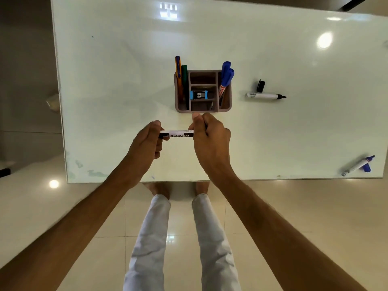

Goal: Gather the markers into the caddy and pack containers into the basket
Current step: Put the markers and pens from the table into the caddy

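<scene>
We're at the table, caddy dead centre. Just in front of it, left hand and right hand each pinch an end of a marker, lying crosswise. Right's nearer the caddy.

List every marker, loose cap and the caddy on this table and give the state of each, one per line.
Black-and-white marker: held level, one end in each of the hands, left, right.
White marker with black tip: uncapped, lying flat.
Black cap: loose, beside that marker.
Blue-tipped marker: uncapped, lying flat.
Blue cap: loose, against it.
Brown divided caddy: upright, partly filled.
</scene>
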`<state>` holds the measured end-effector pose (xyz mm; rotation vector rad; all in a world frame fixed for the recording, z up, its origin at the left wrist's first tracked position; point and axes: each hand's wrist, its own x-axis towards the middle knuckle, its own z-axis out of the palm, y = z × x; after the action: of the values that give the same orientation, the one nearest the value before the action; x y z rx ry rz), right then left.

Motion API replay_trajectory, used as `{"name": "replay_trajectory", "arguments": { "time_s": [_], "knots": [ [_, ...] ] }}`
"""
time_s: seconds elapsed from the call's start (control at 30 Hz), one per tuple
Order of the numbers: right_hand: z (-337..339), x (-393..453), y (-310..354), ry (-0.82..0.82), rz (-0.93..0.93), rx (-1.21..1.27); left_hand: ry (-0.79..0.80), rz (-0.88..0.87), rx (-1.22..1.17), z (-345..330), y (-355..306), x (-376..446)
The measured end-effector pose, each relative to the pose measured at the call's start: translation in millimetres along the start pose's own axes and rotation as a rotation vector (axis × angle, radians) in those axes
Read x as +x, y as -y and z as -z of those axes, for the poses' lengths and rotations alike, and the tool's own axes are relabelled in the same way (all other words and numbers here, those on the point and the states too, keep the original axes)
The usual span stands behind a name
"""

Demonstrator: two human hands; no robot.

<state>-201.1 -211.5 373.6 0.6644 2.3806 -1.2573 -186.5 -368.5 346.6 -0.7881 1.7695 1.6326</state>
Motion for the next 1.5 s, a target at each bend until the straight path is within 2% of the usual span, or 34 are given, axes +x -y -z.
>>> {"name": "replay_trajectory", "arguments": {
  "time_s": [0.17, 0.3, 0.4, 0.43, 0.53, 0.6, 0.7, 0.83, 1.0, 1.1, 1.23, 1.5],
  "knots": [
    [-5, -8, -1, -0.031, -0.03, 0.037, -0.026, -0.019, 0.042, -1, -1, 0],
    [2, -26, -17, 0.045, -0.193, 0.232, 0.102, -0.139, 0.323, 0, -23, 22],
    [26, -24, -12, 0.006, -0.212, 0.421, 0.159, -0.188, 0.452, -4, -44, 39],
    [38, -18, -7, -0.039, -0.185, 0.452, 0.122, -0.189, 0.483, -4, -50, 44],
    [79, 6, 17, -0.192, -0.063, 0.512, -0.12, -0.168, 0.442, 6, -62, 59],
    [104, 21, 34, -0.303, 0.047, 0.444, -0.184, -0.163, 0.432, 19, -63, 63],
    [119, 39, 53, -0.372, 0.202, 0.197, -0.152, -0.154, 0.462, 25, -55, 63],
    [103, 63, 66, -0.278, 0.312, -0.09, -0.151, -0.161, 0.478, 12, -45, 62],
    [73, 85, 72, -0.098, 0.35, -0.281, -0.091, -0.18, 0.456, -5, -34, 64],
    [66, 89, 73, -0.007, 0.306, -0.264, -0.059, -0.182, 0.476, -10, -34, 63],
    [69, 89, 70, 0.037, 0.289, -0.212, -0.05, -0.204, 0.517, -8, -37, 63],
    [96, 84, 29, -0.049, 0.158, -0.087, -0.042, -0.193, 0.571, -4, -38, 59]
  ]
}}
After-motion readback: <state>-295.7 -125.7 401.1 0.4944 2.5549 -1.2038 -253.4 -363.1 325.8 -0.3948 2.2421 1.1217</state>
